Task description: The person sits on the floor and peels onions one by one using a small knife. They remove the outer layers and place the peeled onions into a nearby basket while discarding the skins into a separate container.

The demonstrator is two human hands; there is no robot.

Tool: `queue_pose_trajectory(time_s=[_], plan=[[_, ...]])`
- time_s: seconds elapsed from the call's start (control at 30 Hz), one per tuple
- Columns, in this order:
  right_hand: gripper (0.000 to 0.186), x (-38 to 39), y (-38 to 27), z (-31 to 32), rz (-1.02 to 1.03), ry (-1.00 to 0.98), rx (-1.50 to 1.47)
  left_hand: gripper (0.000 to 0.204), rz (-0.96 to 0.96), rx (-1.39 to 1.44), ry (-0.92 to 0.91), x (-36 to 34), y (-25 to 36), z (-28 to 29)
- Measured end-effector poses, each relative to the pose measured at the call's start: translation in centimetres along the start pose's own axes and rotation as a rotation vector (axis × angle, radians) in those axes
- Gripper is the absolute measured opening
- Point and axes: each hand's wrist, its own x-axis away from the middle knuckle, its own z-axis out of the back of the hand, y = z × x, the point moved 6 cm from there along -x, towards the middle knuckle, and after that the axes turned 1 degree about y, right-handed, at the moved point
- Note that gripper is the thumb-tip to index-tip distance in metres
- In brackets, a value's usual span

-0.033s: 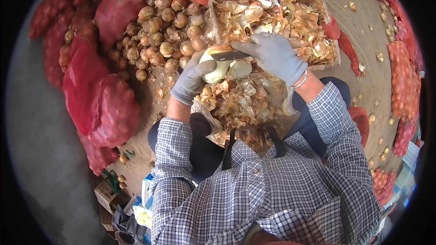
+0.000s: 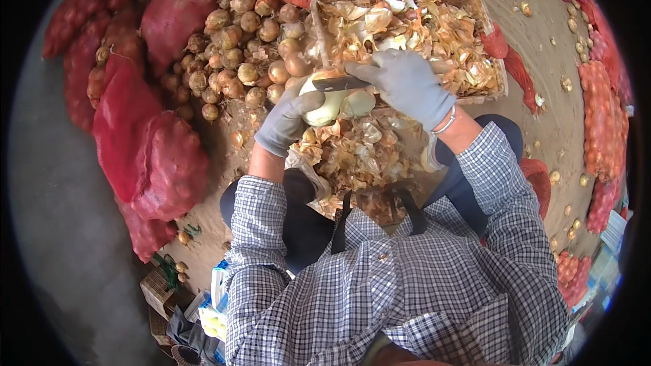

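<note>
My left hand (image 2: pixel 288 120), in a grey glove, is closed around an onion (image 2: pixel 324 107) whose pale flesh is mostly bare, with some brown skin at the top. My right hand (image 2: pixel 410 87), gloved too, grips a knife; its dark blade (image 2: pixel 339 84) lies flat across the onion's upper side, the right index finger stretched along it. A pale green rounded piece (image 2: pixel 358 103) sits just right of the onion below the blade; whether it is still attached I cannot tell. Loose onion skins (image 2: pixel 359 152) lie heaped underneath, between my feet.
A shallow rectangular crate (image 2: pixel 498 47) full of onion skins stands just beyond my hands. Unpeeled onions (image 2: pixel 234 57) are piled at the far left. Red mesh sacks (image 2: pixel 169 163) line the left side, with more sacks (image 2: pixel 603 122) at the right. Small onions (image 2: pixel 566 83) dot the floor.
My right hand and the knife have shifted very slightly to the left. The left hand and the onion look nearly the same.
</note>
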Motion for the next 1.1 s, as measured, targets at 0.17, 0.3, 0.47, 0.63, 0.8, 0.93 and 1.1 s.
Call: queue_pose_trajectory(time_s=[0.17,0.3,0.47,0.63,0.8,0.93,1.1], plan=[[0.037,-0.3,1.4,-1.9,-0.23,-0.189,0.057,0.077,0.02,-0.11,0.033,-0.2,-0.9,0.0],[0.033,0.2,2.2,-0.6,-0.289,0.17,-0.407,0.09,0.02,-0.157,0.07,-0.1,0.2,-0.2],[0.03,0.3,1.1,-0.8,-0.122,0.071,-0.494,0.073,-0.001,-0.203,0.115,-0.4,0.6,-0.5],[0.037,1.2,0.7,0.2,-0.066,-0.035,-0.237,0.074,0.005,-0.112,0.065,-0.4,0.4,0.0],[0.037,1.6,0.8,-0.4,-0.053,0.02,-0.095,0.076,0.04,-0.098,0.021,-0.4,0.0,0.2],[0.038,1.4,0.2,-0.7,-0.152,-0.13,-0.056,0.075,0.082,-0.084,0.031,-0.3,-0.6,-0.1],[0.036,2.2,0.3,-3.7,-0.324,-0.063,-0.658,0.078,0.094,-0.114,0.064,-0.7,-0.4,0.0]])
